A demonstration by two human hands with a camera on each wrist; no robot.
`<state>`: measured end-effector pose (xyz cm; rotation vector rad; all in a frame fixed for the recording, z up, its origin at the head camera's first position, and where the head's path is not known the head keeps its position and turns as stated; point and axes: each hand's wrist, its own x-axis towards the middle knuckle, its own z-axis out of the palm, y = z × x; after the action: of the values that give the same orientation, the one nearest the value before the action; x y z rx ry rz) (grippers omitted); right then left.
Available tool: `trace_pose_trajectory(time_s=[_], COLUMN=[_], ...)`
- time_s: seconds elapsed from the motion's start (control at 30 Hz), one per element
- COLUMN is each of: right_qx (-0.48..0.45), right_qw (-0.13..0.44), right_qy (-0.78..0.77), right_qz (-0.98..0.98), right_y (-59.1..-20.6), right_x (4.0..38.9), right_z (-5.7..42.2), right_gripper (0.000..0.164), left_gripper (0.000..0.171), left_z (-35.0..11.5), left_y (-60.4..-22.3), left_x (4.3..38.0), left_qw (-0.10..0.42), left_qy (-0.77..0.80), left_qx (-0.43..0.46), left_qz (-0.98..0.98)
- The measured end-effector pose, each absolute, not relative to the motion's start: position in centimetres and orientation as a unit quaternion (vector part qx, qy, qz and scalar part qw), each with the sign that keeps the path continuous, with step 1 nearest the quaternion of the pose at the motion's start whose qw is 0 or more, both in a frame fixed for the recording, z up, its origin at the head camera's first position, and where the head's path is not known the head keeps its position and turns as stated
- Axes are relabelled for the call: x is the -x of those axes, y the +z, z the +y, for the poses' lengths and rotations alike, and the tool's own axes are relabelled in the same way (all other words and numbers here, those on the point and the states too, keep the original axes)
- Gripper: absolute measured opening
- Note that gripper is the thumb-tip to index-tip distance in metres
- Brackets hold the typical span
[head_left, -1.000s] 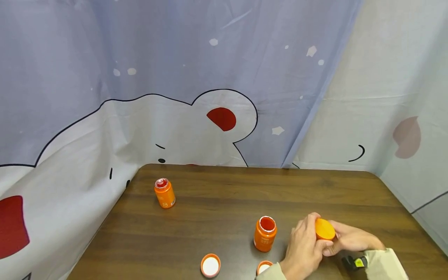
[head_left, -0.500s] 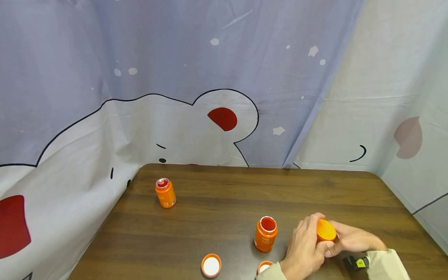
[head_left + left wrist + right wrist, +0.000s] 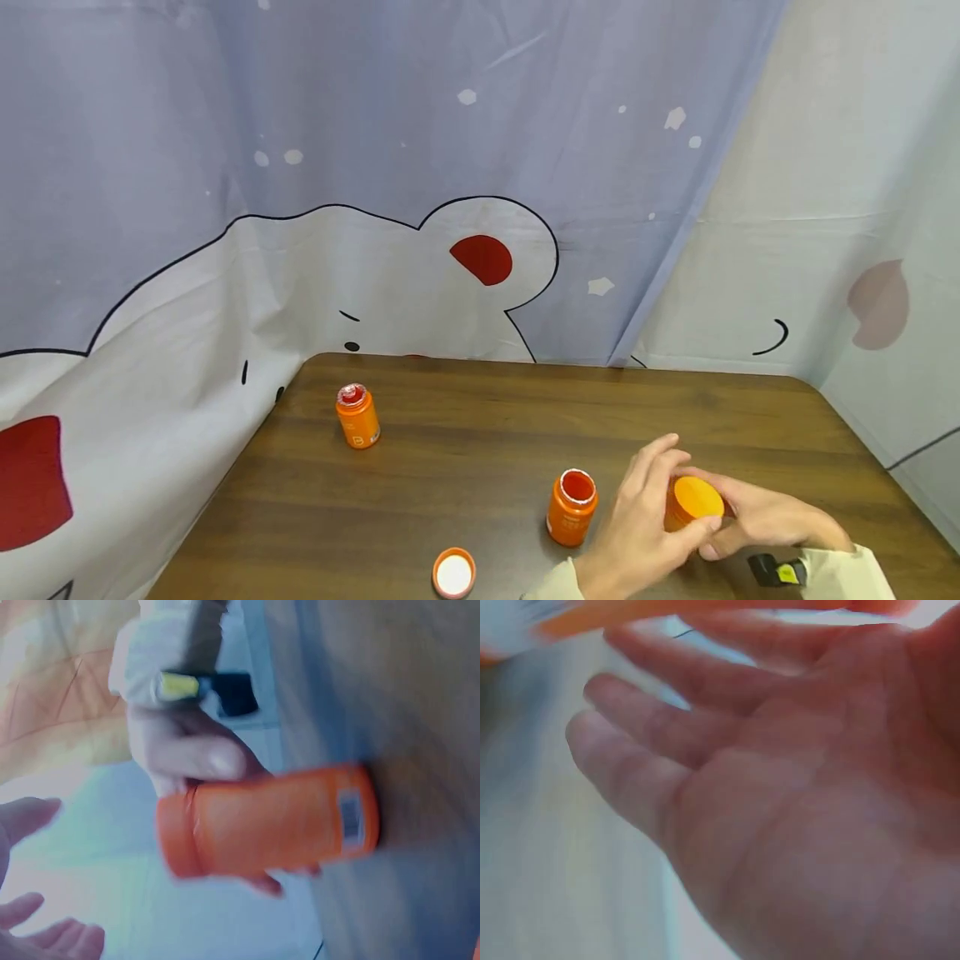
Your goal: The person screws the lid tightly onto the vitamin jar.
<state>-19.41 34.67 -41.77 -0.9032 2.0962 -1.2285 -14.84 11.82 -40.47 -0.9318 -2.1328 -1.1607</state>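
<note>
My right hand [image 3: 772,518] grips an orange bottle [image 3: 270,821] near its lid, thumb on one side and fingers on the other. The lid [image 3: 697,498] is on the bottle, which is upright over the table. In the right wrist view the palm faces the camera, and the orange bottle [image 3: 652,609] crosses the top edge. My left hand [image 3: 637,525] is on the bottle's left side with fingers spread and extended. The left wrist view shows the left fingertips [image 3: 82,937] apart from the bottle.
An uncapped orange bottle [image 3: 572,510] stands just left of my left hand. Another open bottle [image 3: 358,418] is at the far left. One cap [image 3: 453,573] lies white side up near the front of the wooden table [image 3: 465,442]. A printed curtain [image 3: 375,167] hangs behind.
My left hand has loosened from the bottle's lid, its fingers lifting and spreading. The right hand keeps its grip. A second loose cap is now hidden behind the left arm.
</note>
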Motion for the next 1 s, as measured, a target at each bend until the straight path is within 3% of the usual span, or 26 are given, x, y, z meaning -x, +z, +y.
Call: trace_pose_trajectory(time_s=[0.1,0.33,0.47,0.57,0.67,0.77,0.87,1.0], right_qx=[0.305,0.227,0.233,0.306,0.406,0.462,0.444,0.387], right_qw=[0.202,-0.005,-0.074,-0.111,-0.093,-0.01,0.085,0.152], right_qy=[-0.401,-0.289,-0.297,-0.307,-0.284,-0.238,-0.184,-0.122], right_qz=[0.84,0.93,0.923,0.894,0.864,0.854,0.873,0.901], right_y=[-39.5,-35.6,-34.5,-34.6,-35.3,-36.4,-37.4,-39.1], right_x=[18.2,15.7,14.3,13.3,12.7,12.2,11.8,11.6], right_z=[33.9,30.8,27.9,25.5,23.4,21.8,20.6,19.2], right_gripper=[0.074,0.064,0.043,0.033,0.031,0.039,0.05,0.058], left_gripper=[0.059,0.074,0.087,0.093,0.091,0.085,0.072,0.057], left_z=[10.1,5.7,3.0,1.4,0.6,0.3,0.3,0.4], left_y=[-39.6,-39.6,-41.1,-42.2,-43.0,-43.7,-44.4,-45.0], left_x=[14.9,15.7,16.6,17.5,18.2,18.7,19.0,19.0], left_qw=[0.259,0.219,0.135,0.057,-0.005,-0.03,-0.026,-0.017], left_qy=[-0.453,-0.49,-0.493,-0.469,-0.427,-0.392,-0.387,-0.409], left_qx=[0.36,0.325,0.261,0.237,0.256,0.295,0.327,0.343], left_qz=[-0.774,-0.779,-0.819,-0.849,-0.867,-0.871,-0.862,-0.845])
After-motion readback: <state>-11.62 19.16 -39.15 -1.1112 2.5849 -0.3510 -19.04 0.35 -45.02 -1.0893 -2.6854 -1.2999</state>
